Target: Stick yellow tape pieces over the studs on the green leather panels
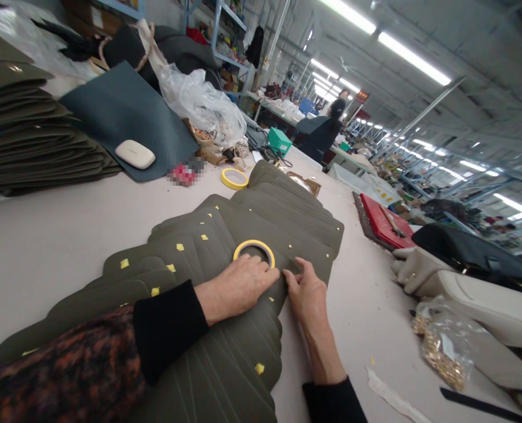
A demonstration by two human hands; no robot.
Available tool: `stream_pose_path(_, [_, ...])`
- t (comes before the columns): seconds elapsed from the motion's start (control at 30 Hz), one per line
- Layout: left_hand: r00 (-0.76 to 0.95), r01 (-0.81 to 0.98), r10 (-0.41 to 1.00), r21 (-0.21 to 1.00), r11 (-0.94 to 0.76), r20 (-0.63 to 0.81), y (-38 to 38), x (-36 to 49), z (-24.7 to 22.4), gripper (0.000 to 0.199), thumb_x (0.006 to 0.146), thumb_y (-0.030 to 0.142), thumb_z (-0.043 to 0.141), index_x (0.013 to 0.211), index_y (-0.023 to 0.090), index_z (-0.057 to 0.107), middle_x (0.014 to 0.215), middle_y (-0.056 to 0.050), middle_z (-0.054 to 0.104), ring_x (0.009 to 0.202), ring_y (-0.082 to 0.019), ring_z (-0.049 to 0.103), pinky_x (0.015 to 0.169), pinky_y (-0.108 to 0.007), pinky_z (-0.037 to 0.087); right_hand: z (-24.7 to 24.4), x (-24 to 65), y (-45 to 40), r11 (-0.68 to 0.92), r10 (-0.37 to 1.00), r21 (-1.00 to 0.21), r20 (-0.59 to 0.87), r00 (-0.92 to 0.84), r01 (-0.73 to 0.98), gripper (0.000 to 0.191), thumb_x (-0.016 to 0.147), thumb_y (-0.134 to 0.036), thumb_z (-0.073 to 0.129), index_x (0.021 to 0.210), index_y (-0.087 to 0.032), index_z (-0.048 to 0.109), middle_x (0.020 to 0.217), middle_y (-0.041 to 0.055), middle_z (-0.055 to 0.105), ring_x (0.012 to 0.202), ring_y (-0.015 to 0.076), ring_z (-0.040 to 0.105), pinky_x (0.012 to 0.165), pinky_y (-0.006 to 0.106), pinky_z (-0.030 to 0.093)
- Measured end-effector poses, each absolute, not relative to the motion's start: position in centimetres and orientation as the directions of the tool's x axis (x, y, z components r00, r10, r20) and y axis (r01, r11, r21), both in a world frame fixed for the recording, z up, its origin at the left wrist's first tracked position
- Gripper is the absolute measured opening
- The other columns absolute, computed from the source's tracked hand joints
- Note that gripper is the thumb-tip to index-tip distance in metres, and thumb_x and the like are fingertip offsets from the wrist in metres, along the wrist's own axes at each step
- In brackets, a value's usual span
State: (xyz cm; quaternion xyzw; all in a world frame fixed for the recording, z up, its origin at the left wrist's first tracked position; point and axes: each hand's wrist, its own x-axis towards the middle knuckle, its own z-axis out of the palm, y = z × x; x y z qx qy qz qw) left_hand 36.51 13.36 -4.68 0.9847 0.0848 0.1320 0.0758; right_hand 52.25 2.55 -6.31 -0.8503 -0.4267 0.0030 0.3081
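Note:
My left hand (243, 286) is closed on the near side of a roll of yellow tape (238, 249), its fingers curled over the rim. Beneath it lie overlapping olive-green panels (208, 273) with rounded corners, fanned across the table. Small yellow tape pieces (180, 247) are stuck on several of them. My right hand (307, 294) is at the panels' right edge, thumb and index finger stretched out with a small gap between them. Small metal studs (290, 247) show on the panels just beyond it. The fingertips of my left hand are partly hidden.
A tall stack of olive panels (36, 141) stands at the left. Near it are a white case (135, 154) on a dark sheet (132, 111) and another tape roll (234, 178). At the right lie a red pad (381, 220) and a bag of gold-coloured hardware (445, 352). A person (322, 132) is farther back.

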Motion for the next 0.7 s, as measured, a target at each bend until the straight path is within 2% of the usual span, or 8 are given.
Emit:
stream_pose_path(0.07, [0.952,0.142,0.180,0.164,-0.976,0.247,13.4,36.5,-4.6,0.012,0.087,0.010,0.045,0.093,0.017,0.053,0.086,-0.008,0.060,0.078,-0.022,0.054,0.070,-0.034,0.042,-6.4,52.6,1.9,-0.424,0.693,-0.595,0.272,0.667,0.683,0.040,0.081,-0.038,0.059,0.113,-0.015,0.058,0.061,-0.0007,0.068,0.057,0.0187,0.064,0.061,0.029,0.048])
stream_pose_path(0.13, [0.954,0.138,0.176,0.165,-0.977,0.244,13.5,36.5,-4.5,0.012,0.088,0.011,0.044,0.093,0.018,0.053,0.087,-0.007,0.060,0.078,-0.022,0.054,0.071,-0.034,0.043,-6.4,52.8,1.4,-0.334,0.707,-0.607,0.345,0.618,0.721,0.029,0.083,-0.038,0.056,0.102,-0.017,0.062,0.071,0.0023,0.070,0.064,0.0176,0.065,0.064,0.028,0.049])
stream_pose_path(0.2, [0.955,0.129,0.170,0.177,-0.976,0.242,13.7,36.5,-4.4,0.012,0.089,0.011,0.044,0.095,0.018,0.052,0.088,-0.007,0.060,0.079,-0.021,0.054,0.072,-0.034,0.043,-6.5,52.7,1.1,-0.241,0.763,-0.524,0.417,0.494,0.817,0.020,0.087,-0.033,0.052,0.090,-0.018,0.066,0.082,0.0051,0.071,0.073,0.0172,0.065,0.070,0.028,0.048])
stream_pose_path(0.27, [0.957,0.116,0.163,0.196,-0.974,0.241,13.8,36.6,-4.3,0.012,0.089,0.012,0.043,0.095,0.018,0.052,0.089,-0.007,0.059,0.080,-0.021,0.053,0.071,-0.033,0.043,-6.7,52.5,1.3,-0.225,0.811,-0.419,0.421,0.407,0.880,0.021,0.088,-0.030,0.049,0.085,-0.019,0.068,0.084,0.0061,0.070,0.076,0.0176,0.064,0.073,0.028,0.047])
stream_pose_path(0.37, [0.956,0.096,0.151,0.220,-0.971,0.251,14.0,36.7,-3.9,0.011,0.091,0.013,0.041,0.094,0.017,0.051,0.089,-0.007,0.058,0.080,-0.021,0.053,0.070,-0.033,0.044,-6.9,52.1,2.2,-0.333,0.801,-0.366,0.377,0.466,0.869,0.024,0.088,-0.030,0.049,0.084,-0.019,0.070,0.082,0.0068,0.070,0.075,0.0189,0.064,0.073,0.029,0.045])
stream_pose_path(0.53, [0.941,0.100,0.182,0.279,-0.955,0.284,14.5,36.7,-3.5,0.015,0.093,0.014,0.037,0.097,0.017,0.051,0.091,-0.006,0.059,0.083,-0.020,0.055,0.074,-0.032,0.046,-5.5,51.4,2.5,-0.463,0.786,-0.469,0.176,0.593,0.752,0.022,0.082,-0.031,0.054,0.074,-0.020,0.072,0.073,0.0038,0.071,0.069,0.0183,0.064,0.066,0.028,0.044])
stream_pose_path(0.63, [0.934,0.090,0.195,0.330,-0.940,0.301,14.9,36.7,-3.6,0.016,0.093,0.012,0.038,0.100,0.017,0.051,0.092,-0.005,0.061,0.086,-0.019,0.057,0.075,-0.030,0.047,-4.2,51.4,1.7,-0.428,0.872,-0.590,-0.071,0.484,0.685,0.019,0.078,-0.029,0.058,0.070,-0.020,0.073,0.067,0.0008,0.071,0.062,0.0161,0.063,0.059,0.025,0.043])
stream_pose_path(0.7, [0.929,0.081,0.201,0.359,-0.930,0.312,15.0,36.7,-3.7,0.017,0.094,0.013,0.038,0.102,0.019,0.052,0.091,-0.003,0.062,0.087,-0.018,0.060,0.077,-0.028,0.048,-3.9,51.5,1.1,-0.395,0.904,-0.662,-0.158,0.397,0.636,0.019,0.078,-0.029,0.059,0.071,-0.019,0.074,0.066,0.0006,0.071,0.062,0.0157,0.063,0.056,0.024,0.043])
